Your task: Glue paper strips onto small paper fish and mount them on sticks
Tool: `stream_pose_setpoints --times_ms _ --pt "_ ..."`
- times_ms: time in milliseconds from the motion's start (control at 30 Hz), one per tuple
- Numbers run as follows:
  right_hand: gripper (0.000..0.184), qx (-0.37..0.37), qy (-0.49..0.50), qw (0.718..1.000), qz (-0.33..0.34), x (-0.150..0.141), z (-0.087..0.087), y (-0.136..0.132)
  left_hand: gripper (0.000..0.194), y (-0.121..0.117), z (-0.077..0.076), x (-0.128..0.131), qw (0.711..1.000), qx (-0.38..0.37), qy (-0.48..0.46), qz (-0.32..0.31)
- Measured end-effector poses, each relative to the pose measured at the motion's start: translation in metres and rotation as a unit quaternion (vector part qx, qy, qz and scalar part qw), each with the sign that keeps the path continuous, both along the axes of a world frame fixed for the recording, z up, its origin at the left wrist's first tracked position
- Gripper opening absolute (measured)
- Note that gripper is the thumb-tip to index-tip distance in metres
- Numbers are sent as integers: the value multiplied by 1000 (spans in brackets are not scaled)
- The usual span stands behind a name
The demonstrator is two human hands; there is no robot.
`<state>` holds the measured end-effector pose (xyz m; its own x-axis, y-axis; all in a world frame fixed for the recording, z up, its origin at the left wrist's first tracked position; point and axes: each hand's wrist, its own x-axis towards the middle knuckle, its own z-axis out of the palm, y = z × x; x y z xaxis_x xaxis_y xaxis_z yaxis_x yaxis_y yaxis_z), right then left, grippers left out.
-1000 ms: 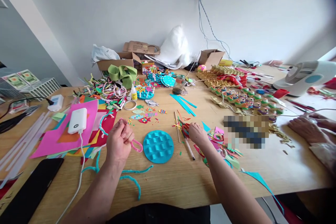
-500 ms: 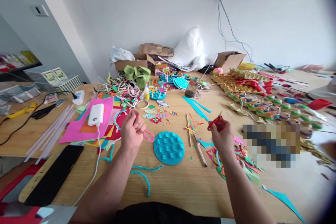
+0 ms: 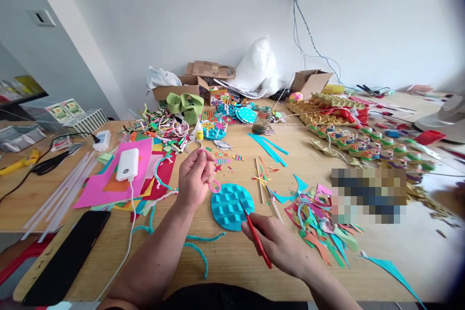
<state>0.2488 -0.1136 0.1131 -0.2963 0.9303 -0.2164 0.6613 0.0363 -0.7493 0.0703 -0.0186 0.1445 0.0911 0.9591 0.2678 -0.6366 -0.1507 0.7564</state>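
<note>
Pinched in my left hand is a fuzzy pink pipe cleaner, its curled end sticking out on the right. My right hand is closed around red-handled scissors, whose dark tip points up and left over a blue paper disc. That disc lies flat between my hands and carries rows of small raised paper tabs. Turquoise pipe cleaners lie in front of my left wrist. Just beyond my left hand are colourful paper fish, some hidden by it.
Paper scraps are heaped at right, beside a pen and thin sticks. Coloured sheets, a cabled power bank and a black phone lie left. Behind stand a glue bottle, a glass jar and painted egg cartons.
My right hand has picked the scissors up from beside the scraps and brought them left over the blue disc. My left hand keeps the pink pipe cleaner, and the view has shifted.
</note>
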Motion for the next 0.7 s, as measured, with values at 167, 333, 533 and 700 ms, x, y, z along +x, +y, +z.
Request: stream_pose_setpoints --times_ms 167,333,533,700 --pt "42 24 -24 999 17 -10 -2 1 25 -13 -2 14 999 21 44 -23" --pt "45 12 -19 1000 15 -8 -1 5 25 -25 -7 23 996 24 74 -49" --pt "47 -3 -44 999 9 -8 7 4 26 -34 -10 31 991 39 110 -62" --pt "47 -20 -75 997 11 -5 8 2 27 -44 -9 35 982 64 152 -88"
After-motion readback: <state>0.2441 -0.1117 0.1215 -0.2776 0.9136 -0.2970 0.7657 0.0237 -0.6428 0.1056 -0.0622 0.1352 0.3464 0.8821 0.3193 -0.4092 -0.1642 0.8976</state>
